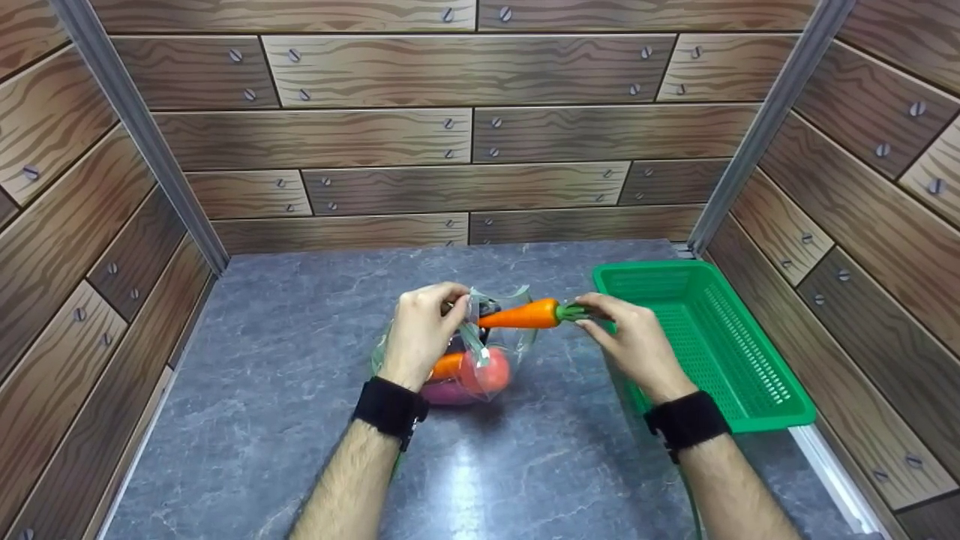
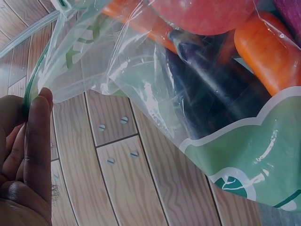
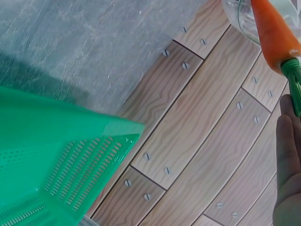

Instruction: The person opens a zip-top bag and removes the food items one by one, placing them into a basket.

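Note:
My left hand (image 1: 429, 324) pinches the rim of a clear zip bag (image 2: 136, 77) with green print. Through the film show dark eggplants (image 2: 207, 80), an orange carrot (image 2: 263, 52), a round pinkish-red item (image 1: 486, 371) and something purple (image 1: 450, 393). In my right hand (image 1: 630, 337), the green top of another carrot (image 1: 525, 314) is pinched between thumb and fingers. That carrot lies nearly level, its tip pointing left at the bag's mouth. How far the tip reaches inside is hard to tell behind the film.
A green plastic basket (image 1: 799, 416) with slotted sides stands at the right, close to my right hand. The grey marbled tabletop (image 1: 285, 420) lies beneath, bounded by wood-patterned walls (image 1: 465, 71) at the back and both sides.

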A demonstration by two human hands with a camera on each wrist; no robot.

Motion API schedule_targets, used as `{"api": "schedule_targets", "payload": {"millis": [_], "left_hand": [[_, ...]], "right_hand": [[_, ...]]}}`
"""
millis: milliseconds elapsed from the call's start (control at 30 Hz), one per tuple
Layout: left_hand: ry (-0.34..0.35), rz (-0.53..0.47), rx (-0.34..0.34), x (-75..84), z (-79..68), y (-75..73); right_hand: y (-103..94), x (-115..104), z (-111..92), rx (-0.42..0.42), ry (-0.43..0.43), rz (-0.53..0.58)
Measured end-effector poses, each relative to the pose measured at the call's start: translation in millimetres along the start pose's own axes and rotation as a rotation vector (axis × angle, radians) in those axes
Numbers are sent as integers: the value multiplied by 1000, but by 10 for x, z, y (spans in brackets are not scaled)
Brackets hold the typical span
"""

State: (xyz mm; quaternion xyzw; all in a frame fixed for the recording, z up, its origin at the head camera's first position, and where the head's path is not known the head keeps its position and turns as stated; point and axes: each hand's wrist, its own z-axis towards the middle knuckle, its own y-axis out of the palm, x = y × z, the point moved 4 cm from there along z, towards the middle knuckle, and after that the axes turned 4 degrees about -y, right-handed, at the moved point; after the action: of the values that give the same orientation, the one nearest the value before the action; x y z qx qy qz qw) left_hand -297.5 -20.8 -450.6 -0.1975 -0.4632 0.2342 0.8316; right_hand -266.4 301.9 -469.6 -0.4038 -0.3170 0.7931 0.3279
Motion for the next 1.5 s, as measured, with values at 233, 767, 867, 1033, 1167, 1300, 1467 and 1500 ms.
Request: {"api": "schedule_targets", "payload": {"millis": [233,767,867,1033,1167,1300,1467,1500], "left_hand": [[-7,-11,-2,-12,-7,-18],[-7,2,10,-38,-15,-27],[-6,3,13,-32,-17,-36],[-21,0,9,-41,-15,-38],[-26,2,2,-52,-13,-24],[-21,8,5,-53,-14,-20],[-5,8,14,-46,-20,-23],[-2,6,15,-45,-22,-23]], "right_hand": [[-173,57,-73,43,11,-4],[-555,259,-246,163,-4,-28],[-645,308,-283,183,13,-23],[-770,388,-354,202,72,-11],[-843,455,-408,213,109,-3],[-900,521,-441,216,139,-15],[-954,634,-476,235,203,-82],[-955,667,-482,236,219,-95]]}}
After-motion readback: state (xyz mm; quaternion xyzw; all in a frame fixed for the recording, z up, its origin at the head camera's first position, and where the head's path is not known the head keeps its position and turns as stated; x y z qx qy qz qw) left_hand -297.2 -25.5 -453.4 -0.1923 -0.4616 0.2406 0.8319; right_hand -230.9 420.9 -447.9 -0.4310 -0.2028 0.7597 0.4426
